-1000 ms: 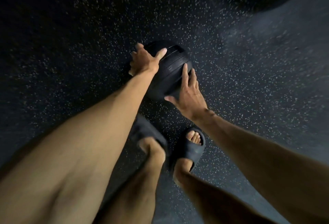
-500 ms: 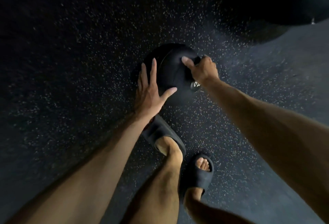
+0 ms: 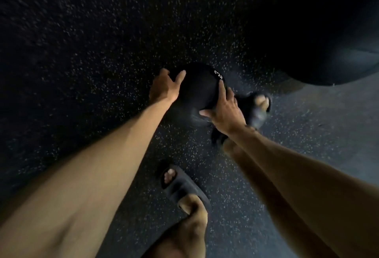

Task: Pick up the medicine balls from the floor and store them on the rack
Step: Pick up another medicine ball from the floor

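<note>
A black medicine ball (image 3: pixel 200 89) with a white "3" printed near its top sits between both my hands, in the middle of the head view, above the speckled floor. My left hand (image 3: pixel 165 87) presses on its left side, fingers curled over the top edge. My right hand (image 3: pixel 224 110) lies flat on its lower right side, fingers spread. Whether the ball still touches the floor is hidden by my hands and the dark. No rack is in view.
Dark speckled rubber floor (image 3: pixel 102 73) all around. My feet in dark slides: one (image 3: pixel 180 188) near the bottom centre, the other (image 3: pixel 258 110) just right of the ball, blurred. A large black rounded object (image 3: pixel 328 32) fills the upper right corner.
My hands have shifted around the ball: the left went from its near side to its left side, the right from its top to its lower right. One foot has stepped forward beside the ball.
</note>
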The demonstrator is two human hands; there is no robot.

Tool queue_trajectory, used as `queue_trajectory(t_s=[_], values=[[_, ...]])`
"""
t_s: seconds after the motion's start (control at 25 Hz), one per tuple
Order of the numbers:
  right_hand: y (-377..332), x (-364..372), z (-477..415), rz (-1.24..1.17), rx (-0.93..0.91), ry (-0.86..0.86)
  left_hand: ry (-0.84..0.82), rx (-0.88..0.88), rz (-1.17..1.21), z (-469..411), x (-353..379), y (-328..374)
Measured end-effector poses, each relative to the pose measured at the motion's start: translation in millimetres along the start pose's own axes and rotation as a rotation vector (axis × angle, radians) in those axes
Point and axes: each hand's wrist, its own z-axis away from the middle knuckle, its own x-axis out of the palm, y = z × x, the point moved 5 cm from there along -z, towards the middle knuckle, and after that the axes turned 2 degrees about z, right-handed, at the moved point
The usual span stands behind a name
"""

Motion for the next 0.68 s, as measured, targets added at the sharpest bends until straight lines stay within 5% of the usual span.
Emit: queue_trajectory(t_s=[0.16,0.4,0.68], values=[[-3,-59,-89,0.070,0.051,-0.073,0.020,0.253,0.107,11,11,11],[-25,-119,-167,-0.155,0.129,-0.017,0.079,0.229,0.090,-17,12,61],[-20,-116,-141,-0.095,-0.293,-0.077,0.090,-0.076,0.047,-117,-27,135]])
